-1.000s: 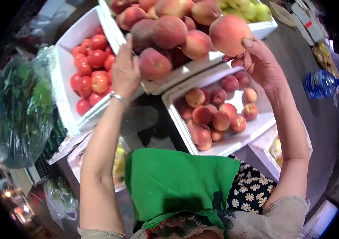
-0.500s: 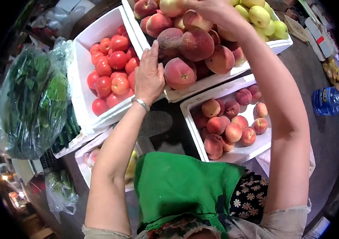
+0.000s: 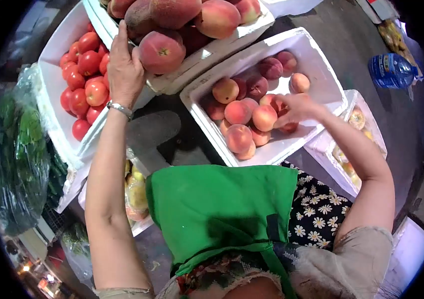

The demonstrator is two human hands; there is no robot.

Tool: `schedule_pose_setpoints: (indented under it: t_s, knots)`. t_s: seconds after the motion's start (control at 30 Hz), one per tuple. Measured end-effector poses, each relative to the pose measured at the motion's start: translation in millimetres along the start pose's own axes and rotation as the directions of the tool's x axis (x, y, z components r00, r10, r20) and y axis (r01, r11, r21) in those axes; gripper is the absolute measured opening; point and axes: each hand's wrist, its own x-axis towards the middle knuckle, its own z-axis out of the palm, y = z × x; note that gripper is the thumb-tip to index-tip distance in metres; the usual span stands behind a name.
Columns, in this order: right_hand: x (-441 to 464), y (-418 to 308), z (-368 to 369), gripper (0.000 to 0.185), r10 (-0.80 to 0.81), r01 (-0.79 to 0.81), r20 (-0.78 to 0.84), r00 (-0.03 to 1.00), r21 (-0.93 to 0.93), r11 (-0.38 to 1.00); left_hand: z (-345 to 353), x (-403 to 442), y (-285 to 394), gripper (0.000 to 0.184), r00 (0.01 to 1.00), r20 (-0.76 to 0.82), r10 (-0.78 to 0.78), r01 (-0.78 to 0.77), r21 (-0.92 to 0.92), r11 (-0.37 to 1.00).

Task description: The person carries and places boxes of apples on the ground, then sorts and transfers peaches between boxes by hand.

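Observation:
My left hand rests at the corner of the upper white foam box, its fingers extended beside a large dark red peach. More large peaches fill that box. My right hand is down in the lower white foam box, over several smaller peaches. Its fingers are bent around the side of a peach and partly cover others behind it; whether they grip one is unclear.
Tomatoes fill a white box at the left, beside bagged leafy greens. A blue-labelled bottle lies at the right. Boxes of wrapped fruit stand at lower left and right. A green apron covers my lap.
My right hand has come down from the upper box into the lower box of smaller peaches. My left hand stays at the upper box's corner. The view has shifted.

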Motion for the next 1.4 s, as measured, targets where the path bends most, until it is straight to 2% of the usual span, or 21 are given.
schedule_pose_setpoints:
  t_s: [0.13, 0.23, 0.33, 0.37, 0.43, 0.47, 0.5, 0.53, 0.57, 0.63, 0.67, 0.7, 0.73, 0.97, 1.0, 1.07, 1.13, 1.2, 1.27, 1.33, 1.4]
  knots:
    - [-1.8, -5.8, 33.7, 0.079, -0.057, 0.04, -0.133, 0.989, -0.133, 0.99, -7.0, -0.2, 11.6, 0.061, 0.998, 0.038, -0.048, 0.049, -0.018, 0.999]
    - [1.5, 6.4, 38.0, 0.096, -0.069, 0.062, -0.067, 0.995, -0.097, 0.993, -6.7, 1.0, 8.1, 0.064, 0.999, -0.02, 0.036, -0.034, 0.061, 0.998]
    - [4.3, 9.4, 15.6, 0.08, -0.132, 0.136, -0.062, 0.989, 0.058, 0.989, -7.5, 0.5, 10.1, 0.064, 1.0, -0.012, -0.015, 0.015, 0.035, 0.999]
    - [3.1, 3.4, -13.7, 0.062, 0.031, -0.053, 0.131, 0.991, 0.165, 0.985, -7.6, 0.1, 10.9, 0.064, 0.999, -0.005, -0.041, 0.042, 0.047, 0.998]
    - [2.8, 5.2, -44.3, 0.047, -0.074, 0.111, -0.116, 0.991, 0.365, 0.924, -8.7, -1.1, 13.8, 0.063, 0.995, 0.023, -0.095, 0.094, 0.049, 0.994]
    - [-2.6, -3.1, -65.8, 0.032, -0.089, 0.132, -0.098, 0.991, 0.716, 0.686, -9.9, -0.5, 14.5, 0.063, 0.996, 0.014, -0.093, 0.093, 0.052, 0.994]
    - [-5.1, -21.1, -93.1, 0.027, -0.143, 0.197, -0.138, 0.98, 0.778, 0.596, -10.1, -0.4, 15.1, 0.064, 0.995, 0.022, -0.093, 0.091, 0.061, 0.994]
    - [-8.1, -39.2, -121.3, 0.032, -0.226, 0.295, -0.198, 0.954, 0.754, 0.587, -9.9, -0.4, 15.9, 0.064, 0.995, 0.03, -0.093, 0.091, 0.069, 0.993]
    - [-13.6, -65.4, -136.0, 0.035, -0.194, 0.501, -0.463, 0.865, 0.767, 0.402, -9.8, -0.9, 15.6, 0.064, 0.996, 0.025, -0.081, 0.078, 0.08, 0.994]
    - [-11.3, -101.0, -175.6, 0.035, -0.076, 0.583, -0.58, 0.811, 0.791, 0.187, -11.1, 0.2, 16.6, 0.063, 0.997, 0.021, -0.079, 0.077, 0.078, 0.994]
    - [-6.6, -130.9, -191.6, 0.037, -0.075, 0.764, -0.765, 0.64, 0.623, 0.17, -11.0, 0.1, 17.4, 0.063, 0.997, 0.021, -0.078, 0.076, 0.073, 0.994]
    - [6.6, -141.0, -209.8, 0.039, -0.106, 0.832, -0.86, 0.499, 0.44, 0.339, -10.0, -0.7, 16.7, 0.062, 0.997, 0.019, -0.072, 0.071, 0.076, 0.995]
    - [21.7, -146.3, -225.0, 0.036, -0.133, 0.806, -0.869, 0.477, 0.371, 0.461, -10.7, 0.0, 17.4, 0.062, 0.997, 0.017, -0.07, 0.068, 0.079, 0.995]
    - [41.7, -172.3, -229.7, 0.056, -0.216, 0.748, -0.869, 0.445, 0.228, 0.623, -11.3, 0.1, 16.6, 0.062, 0.998, 0.022, -0.065, 0.064, 0.074, 0.995]
    - [37.4, -162.8, -219.5, 0.058, -0.244, 0.815, -0.867, 0.435, 0.264, 0.515, -11.1, -0.4, 16.6, 0.062, 0.999, 0.011, -0.046, 0.045, 0.066, 0.997]
    - [24.6, -132.8, -199.2, 0.035, -0.303, 0.819, -0.903, 0.303, 0.085, 0.567, -10.9, -0.8, 15.5, 0.062, 0.998, 0.013, -0.058, 0.057, 0.062, 0.996]
    - [8.8, -90.9, -163.7, 0.035, -0.194, 0.631, -0.813, 0.549, 0.251, 0.734, -10.0, -0.2, 14.6, 0.062, 0.998, 0.019, -0.064, 0.062, 0.055, 0.997]
    - [-0.2, -56.9, -120.1, 0.047, -0.016, 0.14, -0.357, 0.934, 0.324, 0.936, -9.3, -0.8, 14.0, 0.063, 0.998, 0.018, -0.064, 0.062, 0.065, 0.996]
    - [-7.7, -27.0, -53.6, 0.063, -0.207, 0.197, -0.204, 0.957, -0.068, 0.978, -6.3, -2.1, 11.0, 0.066, 0.999, 0.004, -0.053, 0.053, 0.065, 0.997]
    - [-14.5, -33.3, -1.9, 0.078, -0.123, 0.153, -0.203, 0.971, 0.137, 0.979, -7.1, -1.3, 11.5, 0.066, 0.999, 0.012, -0.033, 0.032, 0.041, 0.999]
    - [-7.3, -50.8, 35.9, 0.082, -0.403, 0.418, -0.383, 0.832, -0.045, 0.907, -9.6, 0.1, 15.3, 0.066, 0.998, 0.021, -0.053, 0.052, 0.042, 0.998]
